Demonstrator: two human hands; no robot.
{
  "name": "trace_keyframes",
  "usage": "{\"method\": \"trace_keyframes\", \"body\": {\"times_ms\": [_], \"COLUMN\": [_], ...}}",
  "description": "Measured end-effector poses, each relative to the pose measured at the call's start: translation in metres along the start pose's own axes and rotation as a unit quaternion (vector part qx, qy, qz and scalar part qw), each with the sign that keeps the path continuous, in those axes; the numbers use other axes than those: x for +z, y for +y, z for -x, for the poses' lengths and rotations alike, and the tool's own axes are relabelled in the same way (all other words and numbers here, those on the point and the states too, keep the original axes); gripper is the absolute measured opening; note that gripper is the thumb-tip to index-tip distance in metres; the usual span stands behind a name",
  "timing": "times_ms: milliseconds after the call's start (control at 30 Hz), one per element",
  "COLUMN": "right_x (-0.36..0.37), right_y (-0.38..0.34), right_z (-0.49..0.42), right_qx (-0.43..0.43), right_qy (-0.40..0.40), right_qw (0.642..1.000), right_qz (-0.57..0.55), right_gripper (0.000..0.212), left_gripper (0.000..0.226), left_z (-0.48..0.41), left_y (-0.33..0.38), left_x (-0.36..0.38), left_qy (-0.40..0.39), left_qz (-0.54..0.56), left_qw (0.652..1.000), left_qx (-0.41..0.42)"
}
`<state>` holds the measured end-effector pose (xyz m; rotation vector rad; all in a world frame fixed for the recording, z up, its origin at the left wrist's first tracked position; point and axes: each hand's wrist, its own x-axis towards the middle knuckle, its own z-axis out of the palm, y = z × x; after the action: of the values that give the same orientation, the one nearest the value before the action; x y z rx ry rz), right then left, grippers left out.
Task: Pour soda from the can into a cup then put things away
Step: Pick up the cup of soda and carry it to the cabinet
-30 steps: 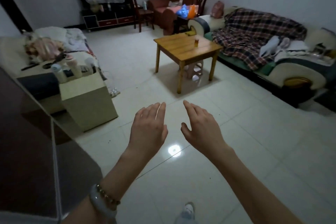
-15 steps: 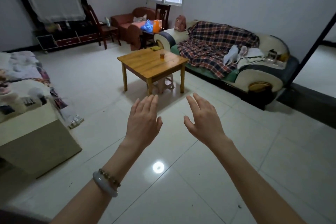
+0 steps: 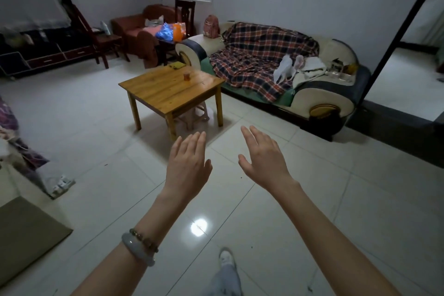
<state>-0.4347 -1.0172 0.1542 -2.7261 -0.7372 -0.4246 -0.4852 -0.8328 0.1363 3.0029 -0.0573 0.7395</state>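
Far left, floor clutter (image 3: 56, 184) lay on the tiles beside an olive box top (image 3: 24, 230), a tripping risk had the person strayed that way. The left hand (image 3: 187, 163), its wrist ringed by a pale bangle (image 3: 137, 249), was held out above the floor, grip wide open, fingers straight, holding nothing. Beyond it stood the low wooden bench (image 3: 165, 94), well apart from both hands. Toward its far side sat a small amber-brown container (image 3: 187, 76). Whether that was the soda can or the cup was too small to tell, and no second vessel showed. A plastic stool (image 3: 195, 115) tucked under the bench could have caught a foot on the approach. The right hand (image 3: 264, 161) was likewise empty, its grip open. At right, the sofa (image 3: 341, 96) under a plaid blanket (image 3: 259, 60) crowded the bench's far edge. The glossy tiles looked slippery, and a hasty reach for so light a container could have tipped it and spilled drink across the wood.
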Motion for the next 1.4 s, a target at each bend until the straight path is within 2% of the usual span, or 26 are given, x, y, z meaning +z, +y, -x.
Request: {"method": "trace_keyframes", "body": {"times_ms": [433,733,1000,1400], "right_x": [0.052,0.096,0.149,0.224], "right_y": [0.11,0.162,0.214,0.298], "right_z": [-0.207,-0.323,-0.456,-0.681], "right_qx": [-0.017,-0.024,-0.064,-0.139], "right_qy": [-0.003,-0.009,-0.004,-0.024], "right_qw": [1.0,1.0,0.998,0.99], "right_qz": [0.022,0.01,-0.008,-0.02], "right_gripper": [0.064,0.064,0.063,0.063], "left_gripper": [0.065,0.064,0.067,0.064], "left_z": [-0.215,-0.321,-0.434,-0.631], "left_y": [-0.023,-0.055,-0.088,-0.142], "left_x": [0.11,0.169,0.24,0.344], "left_qy": [0.0,-0.004,0.015,0.002], "left_qz": [-0.021,-0.027,-0.04,-0.073], "left_qw": [1.0,0.999,0.998,0.992], "left_qx": [-0.015,-0.027,-0.048,-0.101]}}
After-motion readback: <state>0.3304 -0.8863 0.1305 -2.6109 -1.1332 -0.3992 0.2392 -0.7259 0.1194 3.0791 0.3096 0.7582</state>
